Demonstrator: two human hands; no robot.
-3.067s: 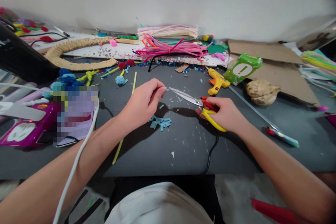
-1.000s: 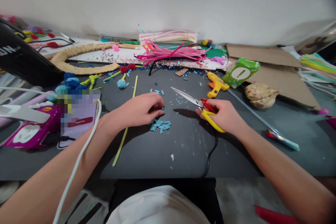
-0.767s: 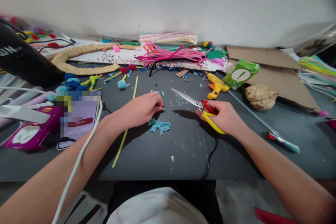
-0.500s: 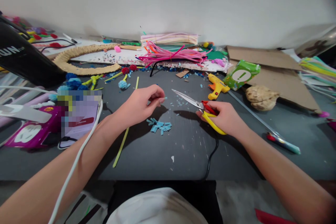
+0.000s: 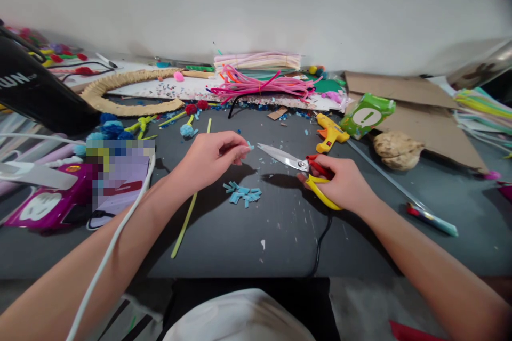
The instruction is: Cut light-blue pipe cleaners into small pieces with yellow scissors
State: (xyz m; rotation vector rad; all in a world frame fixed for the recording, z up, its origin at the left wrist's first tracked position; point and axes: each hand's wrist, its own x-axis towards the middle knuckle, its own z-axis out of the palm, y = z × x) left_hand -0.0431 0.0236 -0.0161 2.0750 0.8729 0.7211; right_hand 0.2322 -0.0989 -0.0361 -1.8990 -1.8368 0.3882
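My left hand [image 5: 219, 159] pinches a small light-blue strip [image 5: 250, 146] between thumb and fingertips, its end sticking out to the right. My right hand [image 5: 340, 180] is wrapped round the red and yellow handles of a pair of scissors [image 5: 286, 158]. The blades look nearly closed, and their tips point left, just short of the blue strip. Below my left hand lies a small heap of cut light-blue pieces [image 5: 242, 194] on the grey table [image 5: 240, 245]. Tiny blue scraps are scattered under the blades. A yellow-green pipe cleaner [image 5: 184, 226] runs beneath my left wrist.
A yellow glue gun [image 5: 330, 133] and a green box [image 5: 368, 114] stand beyond my right hand. Pink pipe cleaners [image 5: 262, 85] lie at the back. At left are a black bottle [image 5: 40, 85] and a phone [image 5: 120, 186]; a white cable [image 5: 104, 264] crosses my left forearm.
The scissors have moved slightly left, bringing their tips closer to my left hand. More of the blue strip shows beyond my left fingertips.
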